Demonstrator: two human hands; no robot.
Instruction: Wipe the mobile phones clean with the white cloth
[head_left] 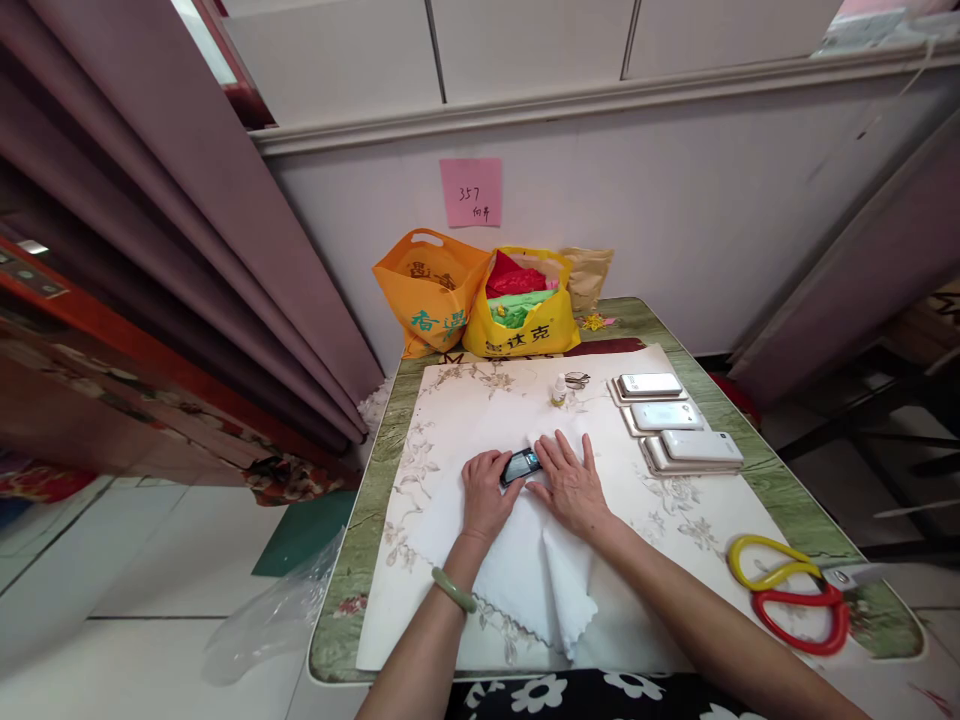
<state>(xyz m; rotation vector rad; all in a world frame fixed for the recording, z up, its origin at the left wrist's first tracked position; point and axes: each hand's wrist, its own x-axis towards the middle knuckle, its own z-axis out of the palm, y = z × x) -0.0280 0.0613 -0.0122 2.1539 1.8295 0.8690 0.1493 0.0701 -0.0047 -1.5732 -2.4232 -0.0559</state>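
Observation:
A small dark phone (521, 466) lies on a white cloth (517, 590) at the middle of the table. My left hand (484, 490) grips the phone's left end, fingers curled along its far edge and thumb at the near side. Flat and with its fingers spread, my right hand (574, 487) rests at the phone's right end, its index finger and thumb touching it or close beside it. The cloth's near part is folded and wrinkled below my hands. Farther off stands a small bottle (559, 392) beside a thin, wire-like item (577, 380).
Several pale phones (697, 446) lie stacked at the right. Scissors (795, 595) with yellow and red handles lie near the right corner. An orange bag (431, 300), a filled yellow bag (521, 330) and a brown paper bag (587, 275) stand by the wall.

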